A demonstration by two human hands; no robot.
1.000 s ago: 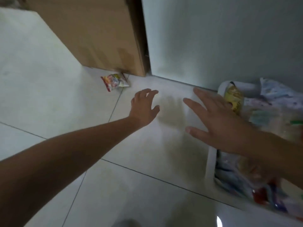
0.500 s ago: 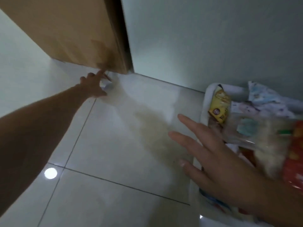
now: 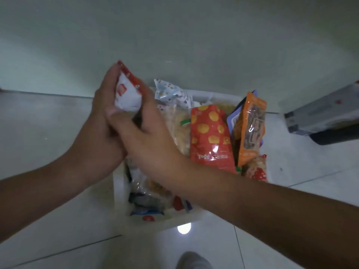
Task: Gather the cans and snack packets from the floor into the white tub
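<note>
- Many crinkly packets (image 3: 211, 136) are already heaping above the rim of the white plastic tub (image 3: 118, 191). The small white-and-red foil snack packet (image 3: 127, 96), hanging over its far left corner, is probably risking a slide onto the pale tiled floor (image 3: 48, 133).
- Both hands are clasping it, the left hand (image 3: 101, 123) cupping behind and the right hand (image 3: 149, 136) pinching its lower edge.

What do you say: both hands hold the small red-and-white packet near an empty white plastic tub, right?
Not empty: head view shows the white plastic tub crowded with snack packets. The left hand and right hand do hold the small red-and-white packet near it.
</note>
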